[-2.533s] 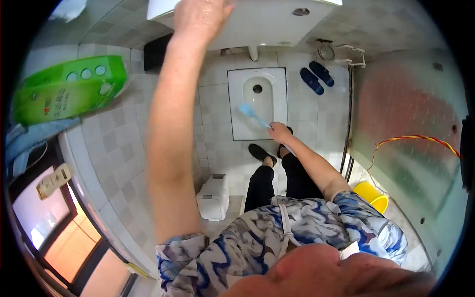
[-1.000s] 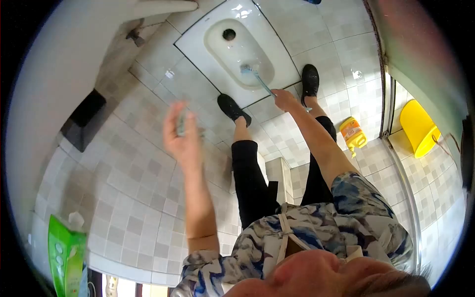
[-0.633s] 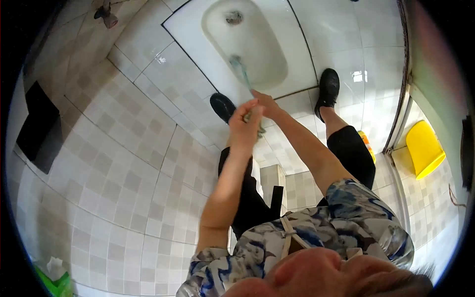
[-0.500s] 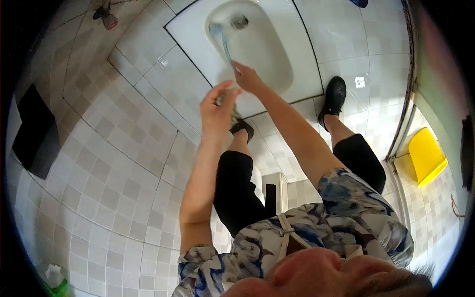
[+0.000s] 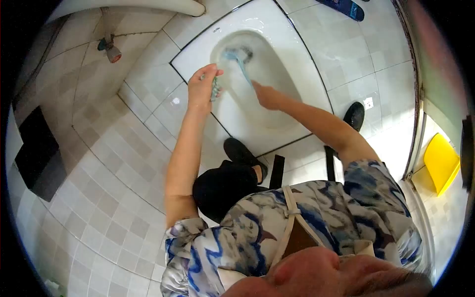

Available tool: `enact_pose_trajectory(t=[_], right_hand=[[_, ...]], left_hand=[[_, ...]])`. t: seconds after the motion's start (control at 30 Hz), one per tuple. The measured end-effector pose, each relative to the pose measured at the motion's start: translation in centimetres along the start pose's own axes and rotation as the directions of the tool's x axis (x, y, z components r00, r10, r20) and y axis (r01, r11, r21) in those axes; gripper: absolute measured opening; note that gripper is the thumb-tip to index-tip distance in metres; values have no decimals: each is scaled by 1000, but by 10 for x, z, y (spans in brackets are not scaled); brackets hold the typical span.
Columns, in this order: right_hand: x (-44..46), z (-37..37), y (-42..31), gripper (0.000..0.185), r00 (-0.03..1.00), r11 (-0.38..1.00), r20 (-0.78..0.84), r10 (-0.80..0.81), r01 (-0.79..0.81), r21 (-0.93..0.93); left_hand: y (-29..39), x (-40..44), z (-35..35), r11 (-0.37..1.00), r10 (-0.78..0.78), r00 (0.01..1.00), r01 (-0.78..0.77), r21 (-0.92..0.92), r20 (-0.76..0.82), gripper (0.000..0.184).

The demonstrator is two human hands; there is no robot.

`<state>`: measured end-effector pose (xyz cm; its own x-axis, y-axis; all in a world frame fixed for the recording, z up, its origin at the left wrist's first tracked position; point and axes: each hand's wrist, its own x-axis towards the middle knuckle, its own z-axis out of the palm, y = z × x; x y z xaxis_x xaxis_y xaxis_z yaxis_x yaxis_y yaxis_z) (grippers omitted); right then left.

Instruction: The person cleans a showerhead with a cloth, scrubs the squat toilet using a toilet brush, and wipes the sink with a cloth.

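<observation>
In the white squat toilet (image 5: 267,121), a light-blue toilet brush (image 5: 242,68) reaches down to the drain end, its head (image 5: 231,53) in the basin beside the dark drain hole. My right hand (image 5: 267,96) is closed around the handle's near end, above the basin. Over the toilet's left rim, my left hand (image 5: 200,90) has its fingers curled around a small green-and-white patterned thing (image 5: 215,91), perhaps a packet or cloth. Most of that thing is hidden by the palm, so its kind is unclear.
A white pipe (image 5: 148,7) runs along the wall at the top left, near a tap (image 5: 113,52). My dark shoes (image 5: 242,153) are by the toilet's near edge and right side. A yellow dustpan-like thing (image 5: 441,163) stands right; a dark slipper (image 5: 346,7) lies at the top.
My body has bent lower and closer to the toilet. The brush head has shifted right towards the drain. My left hand has moved apart from my right, up and leftward.
</observation>
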<state>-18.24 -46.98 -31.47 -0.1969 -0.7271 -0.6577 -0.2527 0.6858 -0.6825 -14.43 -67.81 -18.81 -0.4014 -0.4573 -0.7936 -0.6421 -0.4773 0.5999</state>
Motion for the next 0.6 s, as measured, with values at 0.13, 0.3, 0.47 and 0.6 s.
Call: enact_pose_trajectory(t=[0.13, 0.3, 0.47, 0.6], right_hand=[[-71, 23, 4, 48, 991, 1000, 135, 25, -23, -17], [-27, -8, -6, 30, 944, 708, 272, 187, -321, 629], [19, 44, 24, 42, 948, 941, -203, 246, -183, 286], [9, 18, -14, 51, 872, 910, -273, 406, -358, 211]], left_hand=[[-20, 29, -10, 992, 26, 999, -24, -120, 20, 30], [-34, 39, -19, 956, -41, 998, 28, -292, -40, 28], [-25, 39, -40, 956, 12, 1000, -9, -293, 7, 29], [-29, 47, -37, 924, -7, 999, 27, -382, 53, 28]])
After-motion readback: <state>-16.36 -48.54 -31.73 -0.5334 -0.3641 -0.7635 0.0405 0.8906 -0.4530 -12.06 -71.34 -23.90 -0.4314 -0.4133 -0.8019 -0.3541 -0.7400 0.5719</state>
